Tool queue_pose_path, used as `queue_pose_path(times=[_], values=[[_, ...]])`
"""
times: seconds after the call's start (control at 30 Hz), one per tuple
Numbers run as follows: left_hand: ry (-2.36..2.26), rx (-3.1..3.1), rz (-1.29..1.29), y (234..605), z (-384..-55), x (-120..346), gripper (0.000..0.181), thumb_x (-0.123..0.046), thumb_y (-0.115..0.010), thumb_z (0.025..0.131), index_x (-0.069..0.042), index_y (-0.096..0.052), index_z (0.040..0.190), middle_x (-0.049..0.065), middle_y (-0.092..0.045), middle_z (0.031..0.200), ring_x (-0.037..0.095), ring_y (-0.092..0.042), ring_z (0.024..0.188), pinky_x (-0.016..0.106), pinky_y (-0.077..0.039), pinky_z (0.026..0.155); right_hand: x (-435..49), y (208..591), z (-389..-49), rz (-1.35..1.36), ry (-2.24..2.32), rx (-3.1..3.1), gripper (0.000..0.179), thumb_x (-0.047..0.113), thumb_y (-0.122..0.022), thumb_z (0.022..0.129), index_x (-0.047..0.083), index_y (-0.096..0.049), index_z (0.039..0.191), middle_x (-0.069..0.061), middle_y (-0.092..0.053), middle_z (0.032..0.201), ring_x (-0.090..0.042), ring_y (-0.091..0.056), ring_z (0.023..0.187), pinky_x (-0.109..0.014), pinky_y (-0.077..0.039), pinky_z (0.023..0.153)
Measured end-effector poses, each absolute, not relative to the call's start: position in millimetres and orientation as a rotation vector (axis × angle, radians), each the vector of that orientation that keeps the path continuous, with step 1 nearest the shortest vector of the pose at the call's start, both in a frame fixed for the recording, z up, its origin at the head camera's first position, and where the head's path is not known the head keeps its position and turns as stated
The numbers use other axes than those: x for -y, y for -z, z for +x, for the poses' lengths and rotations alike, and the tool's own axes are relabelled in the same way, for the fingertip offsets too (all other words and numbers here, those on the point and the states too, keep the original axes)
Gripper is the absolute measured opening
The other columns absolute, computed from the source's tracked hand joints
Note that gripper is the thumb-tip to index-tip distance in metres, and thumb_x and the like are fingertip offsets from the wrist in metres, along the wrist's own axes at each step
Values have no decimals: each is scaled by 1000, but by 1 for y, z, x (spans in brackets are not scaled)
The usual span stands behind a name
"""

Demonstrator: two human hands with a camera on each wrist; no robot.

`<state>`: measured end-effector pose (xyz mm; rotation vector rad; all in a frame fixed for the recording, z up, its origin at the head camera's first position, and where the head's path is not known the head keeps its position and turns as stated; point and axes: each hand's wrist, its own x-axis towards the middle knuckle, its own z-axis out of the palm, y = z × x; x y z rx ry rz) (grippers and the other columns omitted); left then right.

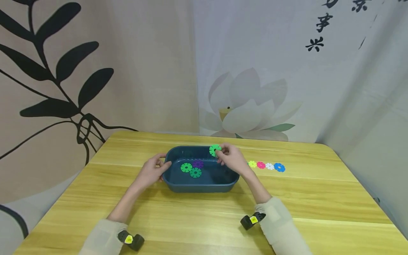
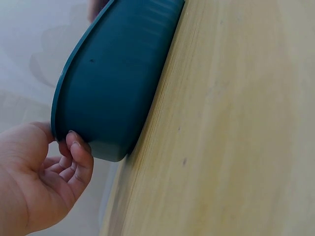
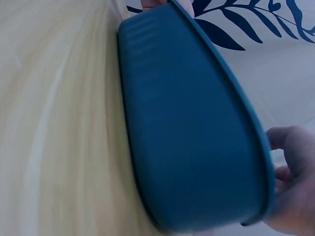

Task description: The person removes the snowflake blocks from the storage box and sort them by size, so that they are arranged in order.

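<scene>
A dark blue plastic basin (image 1: 200,188) stands on the wooden table. My left hand (image 1: 153,169) grips its left rim, thumb over the edge and fingers against the outer wall, as the left wrist view shows on the basin's side (image 2: 108,83). Over the basin's back right part, my right hand (image 1: 233,159) pinches a green notched disc (image 1: 213,149) between thumb and fingers. In the right wrist view the basin's wall (image 3: 192,128) hides the disc, and part of the right hand (image 3: 295,172) shows beyond the rim. Inside the basin lie a purple disc (image 1: 198,163) and two green discs (image 1: 186,167).
Right of the basin, a row of discs lies on the table (image 1: 318,191): yellow (image 1: 252,164), pink (image 1: 261,165), white (image 1: 269,166) and blue (image 1: 279,167). A printed curtain (image 1: 153,71) hangs behind the table's back edge.
</scene>
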<state>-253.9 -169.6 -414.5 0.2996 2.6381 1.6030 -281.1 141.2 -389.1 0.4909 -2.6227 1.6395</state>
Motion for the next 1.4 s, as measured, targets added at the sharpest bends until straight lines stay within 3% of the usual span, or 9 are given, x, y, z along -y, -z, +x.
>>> queue_pose_path(times=[0.2, 0.63, 0.73, 0.87, 0.97, 1.4], values=[[-1606, -2640, 289, 414, -254, 170, 48, -13, -60, 103, 9, -44, 142, 11, -56, 77, 18, -57, 55, 29, -54, 50, -165, 383, -280, 457, -1659, 2558, 20, 9, -61, 99, -7, -60, 111, -24, -67, 94, -47, -67, 81, -49, -60, 72], [-1613, -2635, 287, 415, -253, 172, 48, -13, -61, 102, 9, -44, 142, 10, -55, 77, 19, -57, 55, 30, -54, 50, -238, 378, -279, 322, -1718, 2479, 32, 12, -63, 101, -9, -51, 122, -11, -66, 85, -18, -67, 68, -31, -59, 66], [-1606, -2638, 281, 415, -254, 172, 49, -14, -61, 103, 8, -44, 143, 10, -55, 78, 19, -57, 55, 30, -54, 50, -254, 378, -277, 293, -1683, 2500, 35, 13, -64, 101, -9, -50, 124, -10, -68, 84, -14, -67, 67, -33, -60, 68], [-1602, -2639, 279, 415, -254, 172, 49, -15, -60, 103, 8, -44, 143, 9, -55, 78, 18, -57, 56, 30, -54, 50, -275, 381, -274, 244, -1597, 2574, 36, 13, -64, 101, -9, -49, 125, -18, -69, 86, -23, -69, 69, -39, -61, 71], [-1603, -2637, 277, 415, -254, 172, 50, -15, -60, 103, 9, -43, 144, 10, -55, 78, 18, -57, 56, 29, -54, 50, -291, 384, -271, 208, -1537, 2636, 37, 14, -64, 101, -10, -48, 125, -22, -69, 89, -30, -70, 72, -37, -61, 71], [-1613, -2620, 281, 414, -254, 170, 50, -13, -60, 103, 10, -42, 144, 11, -55, 79, 18, -57, 56, 28, -54, 50, -360, 400, -259, -20, -1317, 2785, 38, 18, -64, 101, -13, -49, 115, -17, -72, 85, -23, -71, 71, -33, -61, 67]])
